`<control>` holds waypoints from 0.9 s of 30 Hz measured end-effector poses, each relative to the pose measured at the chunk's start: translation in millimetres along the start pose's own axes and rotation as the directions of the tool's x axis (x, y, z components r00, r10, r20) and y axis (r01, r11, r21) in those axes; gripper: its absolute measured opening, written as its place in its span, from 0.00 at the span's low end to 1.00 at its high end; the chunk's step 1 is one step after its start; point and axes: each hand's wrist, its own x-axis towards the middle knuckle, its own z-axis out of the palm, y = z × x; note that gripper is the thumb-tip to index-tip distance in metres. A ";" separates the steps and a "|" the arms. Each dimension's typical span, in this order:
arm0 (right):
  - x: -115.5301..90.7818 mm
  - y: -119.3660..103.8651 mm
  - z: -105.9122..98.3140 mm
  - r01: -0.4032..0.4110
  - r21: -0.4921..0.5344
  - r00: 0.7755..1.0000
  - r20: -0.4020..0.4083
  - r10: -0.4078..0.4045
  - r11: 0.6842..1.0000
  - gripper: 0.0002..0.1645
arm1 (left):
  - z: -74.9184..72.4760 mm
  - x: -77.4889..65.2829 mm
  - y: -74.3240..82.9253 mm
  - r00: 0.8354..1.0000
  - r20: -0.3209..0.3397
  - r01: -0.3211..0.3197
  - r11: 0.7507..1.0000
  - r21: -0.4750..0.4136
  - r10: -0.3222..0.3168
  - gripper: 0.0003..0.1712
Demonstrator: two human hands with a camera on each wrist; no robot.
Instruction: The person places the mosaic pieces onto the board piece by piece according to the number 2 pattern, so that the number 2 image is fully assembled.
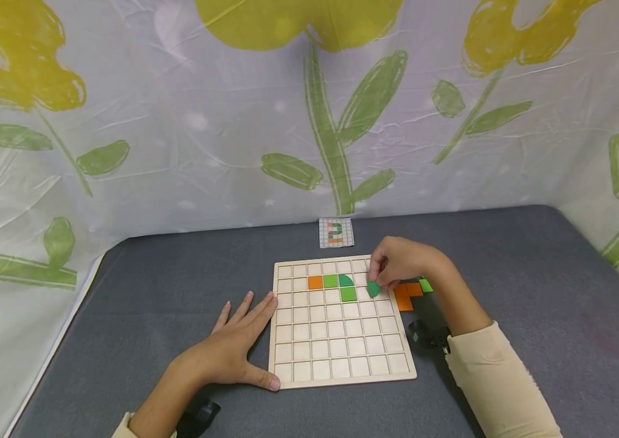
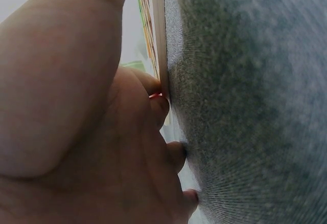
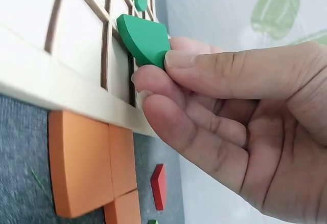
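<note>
My right hand [image 1: 404, 260] pinches a dark green quarter-circle tile [image 3: 145, 39] between thumb and fingers, over the right part of a wooden grid board [image 1: 325, 351]. Spread out, my left hand [image 1: 227, 350] lies at the board's left side, with thumb and a fingertip right at its edge. On the board sit an orange square [image 1: 315, 282], a light green square [image 1: 331, 280], another dark green quarter-circle tile [image 1: 345, 280] and, beneath that one, a second light green square [image 1: 348, 294].
Several orange tiles [image 1: 405, 295] lie against the board's right edge, with a light green tile [image 1: 425, 285] beside them. A red tile [image 3: 159, 187] shows in the right wrist view. Behind the board, a small pattern card [image 1: 336, 233] rests by the flowered backdrop.
</note>
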 end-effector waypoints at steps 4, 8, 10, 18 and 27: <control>1.7 -3.5 4.0 0.012 -0.002 1.000 0.020 -0.012 1.000 0.09 | -0.3 -0.3 0.5 1.000 -0.003 -0.002 1.000 -0.002 0.002 0.78; 3.2 -7.0 7.9 0.020 0.008 0.999 0.035 -0.021 1.000 0.10 | 0.5 -0.1 -0.5 1.000 -0.009 -0.008 1.000 -0.001 0.008 0.78; 3.9 -8.7 9.6 0.023 0.017 0.999 0.037 -0.024 1.000 0.10 | 1.0 0.2 -1.0 1.000 -0.010 -0.008 1.000 0.004 0.008 0.78; 8.5 -13.8 15.8 0.046 0.022 0.997 0.057 -0.047 0.999 0.10 | 1.4 1.1 -0.5 1.000 -0.008 0.001 1.000 0.015 0.000 0.79; 12.6 -24.4 29.2 0.047 -0.020 0.996 0.073 -0.046 0.999 0.08 | 1.2 0.3 0.6 1.000 -0.009 -0.005 1.000 0.007 0.005 0.78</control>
